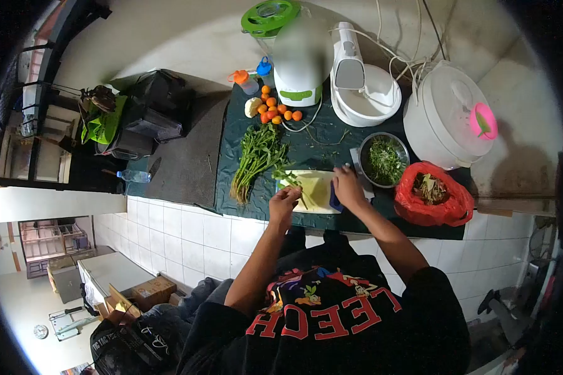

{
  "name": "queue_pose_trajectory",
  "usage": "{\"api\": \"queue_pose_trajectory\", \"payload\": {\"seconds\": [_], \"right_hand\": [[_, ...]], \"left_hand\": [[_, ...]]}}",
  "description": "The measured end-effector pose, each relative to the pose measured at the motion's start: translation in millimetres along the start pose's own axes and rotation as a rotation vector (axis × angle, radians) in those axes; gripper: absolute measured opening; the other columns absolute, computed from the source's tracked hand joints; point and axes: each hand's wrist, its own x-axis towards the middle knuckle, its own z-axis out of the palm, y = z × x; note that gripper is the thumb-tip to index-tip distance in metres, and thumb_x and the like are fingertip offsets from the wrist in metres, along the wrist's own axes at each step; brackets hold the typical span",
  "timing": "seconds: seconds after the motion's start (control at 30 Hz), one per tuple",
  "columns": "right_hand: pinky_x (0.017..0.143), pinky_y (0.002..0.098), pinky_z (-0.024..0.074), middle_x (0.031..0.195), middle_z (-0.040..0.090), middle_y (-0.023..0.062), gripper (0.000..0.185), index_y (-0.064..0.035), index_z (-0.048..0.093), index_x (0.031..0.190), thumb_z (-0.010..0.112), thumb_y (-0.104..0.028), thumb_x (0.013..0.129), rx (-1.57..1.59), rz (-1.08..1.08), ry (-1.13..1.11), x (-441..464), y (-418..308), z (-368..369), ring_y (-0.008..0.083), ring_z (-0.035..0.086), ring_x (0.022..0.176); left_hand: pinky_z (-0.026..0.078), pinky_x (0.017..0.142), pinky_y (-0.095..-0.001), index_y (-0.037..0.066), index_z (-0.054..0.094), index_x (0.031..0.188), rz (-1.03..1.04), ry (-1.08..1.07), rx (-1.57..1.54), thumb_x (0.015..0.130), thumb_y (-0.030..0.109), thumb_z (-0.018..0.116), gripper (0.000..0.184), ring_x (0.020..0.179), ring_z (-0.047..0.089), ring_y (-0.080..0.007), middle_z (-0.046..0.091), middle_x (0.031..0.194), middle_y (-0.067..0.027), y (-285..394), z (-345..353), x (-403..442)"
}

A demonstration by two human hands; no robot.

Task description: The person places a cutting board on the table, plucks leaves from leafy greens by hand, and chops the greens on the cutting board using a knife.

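Pinching green stems (292,180), left hand (285,201) angles inward; right hand (348,187) reaches forward, grip unclear.

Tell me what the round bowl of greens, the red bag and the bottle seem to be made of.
Bowl: probably smooth stainless steel, going by its grey shine.
Bag: thin, slightly glossy plastic, with crinkled folds.
Bottle: likely clear plastic, being see-through and bluish.

The black T-shirt (363,351) has short, loose sleeves (433,290). Large red letters (328,322) with pale outlines cross the front, reading LEECH, beside a cartoon-like print (309,292) in red, blue, yellow and green. The trousers (294,241) look dark. The left hand (284,203) and right hand (349,186) are bare.
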Motion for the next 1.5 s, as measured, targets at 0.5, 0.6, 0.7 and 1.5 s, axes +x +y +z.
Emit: {"api": "queue_pose_trajectory", "payload": {"seconds": [0.5, 0.6, 0.7, 1.5], "right_hand": [[0.089, 0.0370, 0.0576, 0.108, 0.061, 0.0086, 0.021, -0.0036, 0.071, 0.101, 0.060, -0.011, 0.085, -0.330, -0.490, -0.299, 63.2, 31.2, 28.2, 0.0287, 0.059, 0.111], [0.088, 0.0376, 0.0578, 0.107, 0.062, 0.0070, 0.015, -0.0046, 0.071, 0.093, 0.060, -0.011, 0.085, -0.340, -0.450, -0.250, 58.6, 32.9, 27.7, 0.0278, 0.060, 0.110], [0.086, 0.0390, 0.0565, 0.105, 0.064, 0.0104, 0.015, -0.0025, 0.070, 0.093, 0.061, -0.014, 0.088, -0.392, -0.451, -0.176, 56.2, 37.1, 21.1, 0.0304, 0.063, 0.104], [0.086, 0.0457, 0.0537, 0.106, 0.071, 0.0221, 0.017, -0.0006, 0.072, 0.103, 0.065, -0.007, 0.089, -0.413, 0.290, 0.397, -85.7, 66.7, -208.5, 0.0391, 0.069, 0.097]], "left_hand": [[0.052, 0.077, -0.0243, 0.005, 0.068, 0.098, 0.042, -0.103, -0.271, 0.096, 0.011, 0.071, 0.007, 0.084, 0.064, -0.0090, 0.073, 0.100, -0.0032, 15.2, -6.2, 10.4], [0.043, 0.063, -0.0217, 0.004, 0.067, 0.093, 0.022, -0.152, -0.265, 0.099, 0.011, 0.066, 0.009, 0.068, 0.052, -0.0072, 0.064, 0.085, 0.0008, 15.0, 3.2, 15.2], [0.043, 0.063, -0.0212, 0.004, 0.066, 0.093, 0.019, -0.248, -0.267, 0.100, 0.011, 0.065, 0.010, 0.068, 0.051, -0.0074, 0.063, 0.084, 0.0010, 9.5, 3.6, 30.1], [0.051, 0.066, -0.0219, 0.009, 0.062, 0.086, -0.010, -0.204, -0.081, 0.091, 0.009, 0.076, 0.016, 0.071, 0.061, -0.0092, 0.065, 0.082, 0.0007, 24.6, 52.2, 34.8]]}}
